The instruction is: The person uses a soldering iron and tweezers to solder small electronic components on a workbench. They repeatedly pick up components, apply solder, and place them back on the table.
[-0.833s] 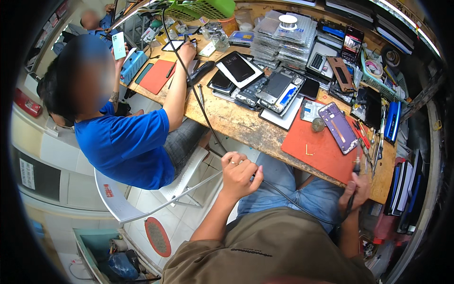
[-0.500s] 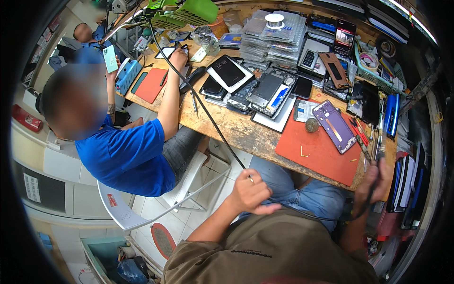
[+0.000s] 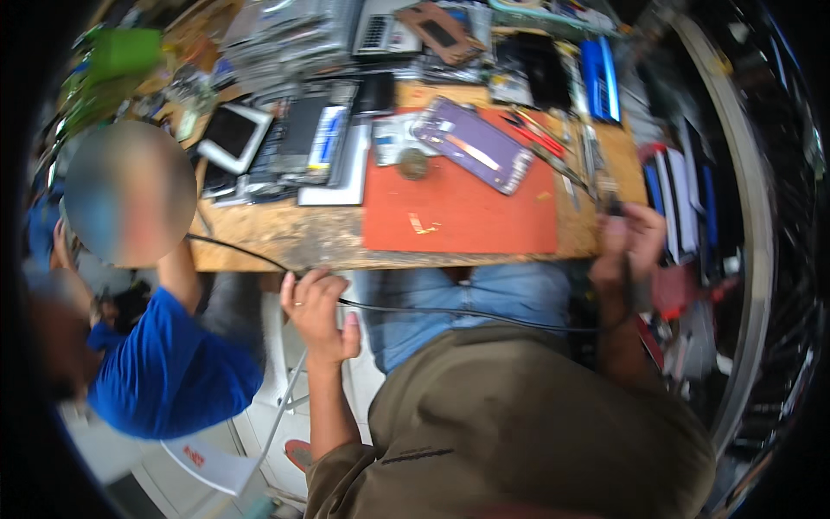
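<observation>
A worn, bare-wood counter carries a flat orange-red rectangular mat, with a purple rectangular phone panel lying aslant on it. Pale tiles floor the room; a person in a blue short-sleeved shirt sits at left. Below the counter's front edge, a thin black flexible cable crosses the lap, sagging slightly toward the right. The left hand curls around it; the right hand, blurred, grips a dark, slim, pen-like tool at the counter's right end.
</observation>
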